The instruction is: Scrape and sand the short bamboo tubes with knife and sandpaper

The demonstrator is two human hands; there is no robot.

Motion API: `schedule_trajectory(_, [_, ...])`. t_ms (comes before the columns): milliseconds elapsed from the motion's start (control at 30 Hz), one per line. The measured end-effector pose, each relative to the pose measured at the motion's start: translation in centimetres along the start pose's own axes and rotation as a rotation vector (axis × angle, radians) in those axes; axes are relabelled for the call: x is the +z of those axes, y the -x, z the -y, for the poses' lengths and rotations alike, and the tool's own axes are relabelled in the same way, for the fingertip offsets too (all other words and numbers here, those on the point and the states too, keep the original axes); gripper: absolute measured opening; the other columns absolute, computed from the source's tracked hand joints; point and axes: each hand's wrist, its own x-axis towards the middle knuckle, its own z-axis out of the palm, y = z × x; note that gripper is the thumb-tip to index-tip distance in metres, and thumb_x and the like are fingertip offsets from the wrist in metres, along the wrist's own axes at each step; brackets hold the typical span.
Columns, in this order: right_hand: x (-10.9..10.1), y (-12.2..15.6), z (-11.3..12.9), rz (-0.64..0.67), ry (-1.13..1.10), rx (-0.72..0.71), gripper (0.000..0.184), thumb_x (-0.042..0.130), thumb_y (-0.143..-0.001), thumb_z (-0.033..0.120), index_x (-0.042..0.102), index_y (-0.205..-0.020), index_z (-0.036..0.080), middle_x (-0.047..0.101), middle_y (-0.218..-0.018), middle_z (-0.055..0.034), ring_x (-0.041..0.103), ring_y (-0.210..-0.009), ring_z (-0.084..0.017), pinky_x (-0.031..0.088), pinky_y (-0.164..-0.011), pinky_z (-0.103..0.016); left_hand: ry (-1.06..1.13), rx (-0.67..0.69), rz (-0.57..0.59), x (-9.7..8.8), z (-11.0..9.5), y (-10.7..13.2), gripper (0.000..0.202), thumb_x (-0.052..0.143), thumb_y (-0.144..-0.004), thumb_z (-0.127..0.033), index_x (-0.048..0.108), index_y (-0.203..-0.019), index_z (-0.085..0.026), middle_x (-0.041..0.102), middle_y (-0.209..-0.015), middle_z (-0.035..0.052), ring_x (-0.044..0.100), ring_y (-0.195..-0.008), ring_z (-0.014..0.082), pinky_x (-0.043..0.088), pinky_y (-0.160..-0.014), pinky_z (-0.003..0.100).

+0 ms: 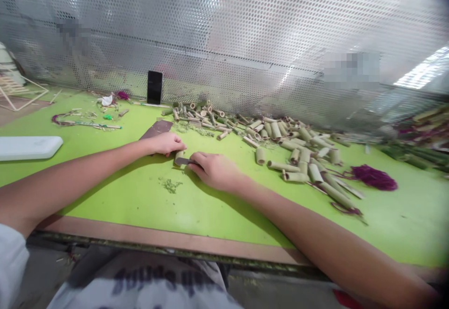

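My left hand (167, 143) is closed on the upper end of a short bamboo piece (179, 155), which stands slightly tilted over the green tabletop. In my right hand (213, 168) is a small knife (185, 161), its dark blade lying against the side of that piece. My right fingers wrap round the handle, which is mostly hidden. Beneath my left wrist lies a flat brown board (157, 129). Green shavings (170, 186) are scattered on the table just in front of the bamboo piece.
Many cut bamboo tubes (276, 130) spread across the middle and right, near purple yarn (374, 178). A phone (155, 87) leans upright against the perforated metal panel (245, 24). At left lie a white case (30, 147) and a stick frame (21, 93). The table's brown edge (168, 236) runs nearest me.
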Motion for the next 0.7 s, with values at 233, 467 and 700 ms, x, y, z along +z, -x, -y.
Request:
schedule_trajectory(233, [0.6,-0.7,-0.2,-0.041,0.002,-0.024,0.028,0.035,-0.105,0.032,0.059,-0.109,0.017,0.070,-0.098,-0.0075,0.061,-0.076,-0.019,0.032,-0.063,-0.029,0.073,0.029,0.060,-0.1,-0.1,-0.1,0.037,0.064,-0.083,-0.052,0.058,-0.067,-0.020,0.052,-0.045,-0.0021,0.046,-0.042,0.0133,0.032,-0.045,0.025])
schedule_trajectory(467, [0.6,-0.7,-0.2,-0.032,0.026,-0.012,0.027,0.037,-0.105,0.034,0.060,-0.108,0.018,0.071,-0.099,-0.0071,0.061,-0.079,-0.019,0.032,-0.063,-0.029,0.231,0.126,0.253,-1.2,0.8,-0.3,0.033,0.072,-0.077,-0.050,0.063,-0.086,-0.020,0.062,-0.072,-0.0010,0.057,-0.060,0.0126,0.045,-0.055,0.023])
schedule_trajectory(700, [0.5,-0.5,-0.1,-0.036,0.030,-0.053,0.027,0.039,-0.105,0.033,0.060,-0.110,0.018,0.071,-0.099,-0.0076,0.061,-0.079,-0.019,0.032,-0.064,-0.029,0.306,0.217,0.293,-1.3,1.5,-0.1,0.038,0.075,-0.078,-0.051,0.060,-0.093,-0.020,0.064,-0.087,0.0011,0.062,-0.070,0.0139,0.044,-0.056,0.022])
